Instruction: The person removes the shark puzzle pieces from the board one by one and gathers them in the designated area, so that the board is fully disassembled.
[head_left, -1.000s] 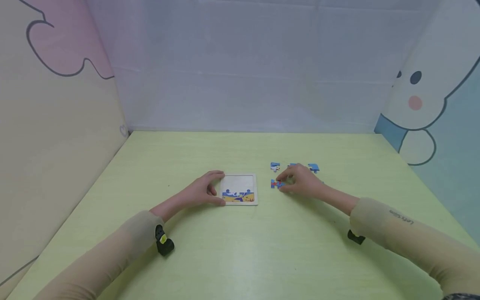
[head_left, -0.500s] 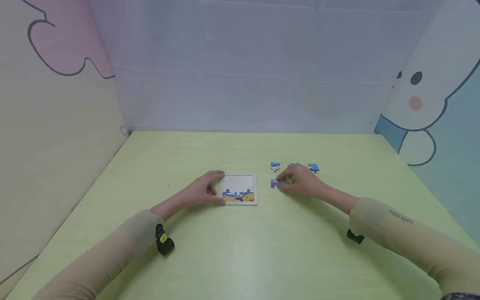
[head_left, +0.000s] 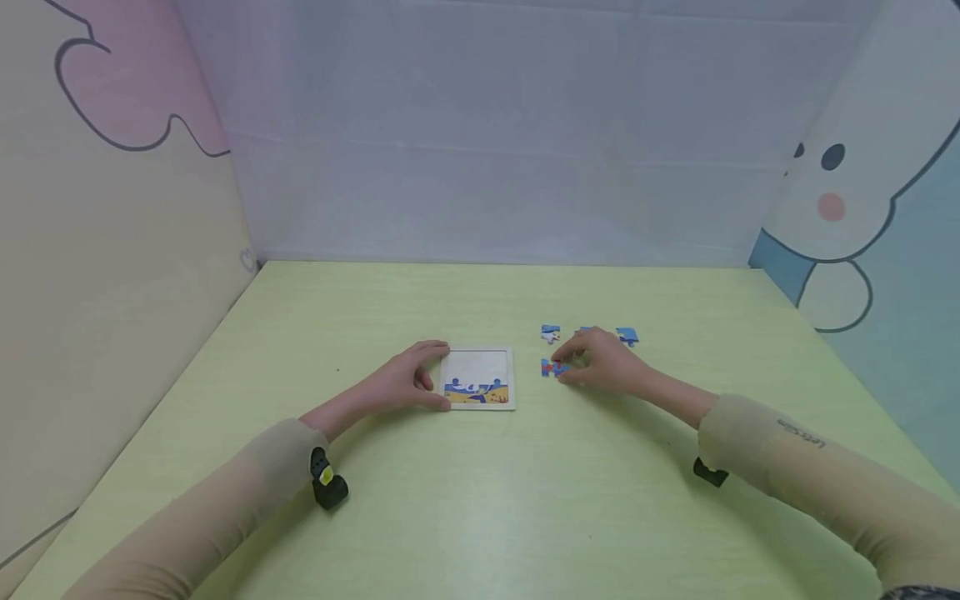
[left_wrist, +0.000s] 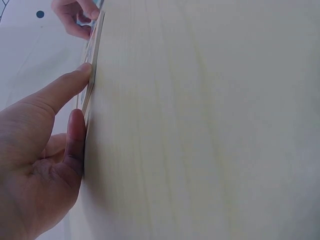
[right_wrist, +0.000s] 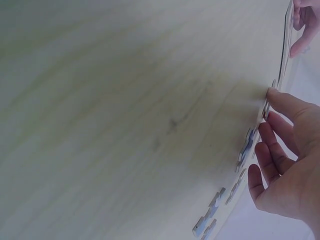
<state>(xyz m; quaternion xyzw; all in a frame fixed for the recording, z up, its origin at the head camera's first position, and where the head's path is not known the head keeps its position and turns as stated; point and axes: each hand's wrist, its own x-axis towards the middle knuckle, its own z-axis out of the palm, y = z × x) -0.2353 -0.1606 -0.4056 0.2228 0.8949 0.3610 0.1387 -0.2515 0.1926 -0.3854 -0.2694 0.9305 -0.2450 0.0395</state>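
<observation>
L hand grips puzzle frame at its L side, thumb & finger wide. R hand pinches red/blue pc. on tbl., tips narrow.

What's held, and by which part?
Left hand: puzzle frame, by its left corners. Right hand: red-blue piece, by its near and far edges.

In the head view, the right hand is hiding most of one blue puzzle piece, perhaps others too; the picture's edges are cutting off both sleeves.
</observation>
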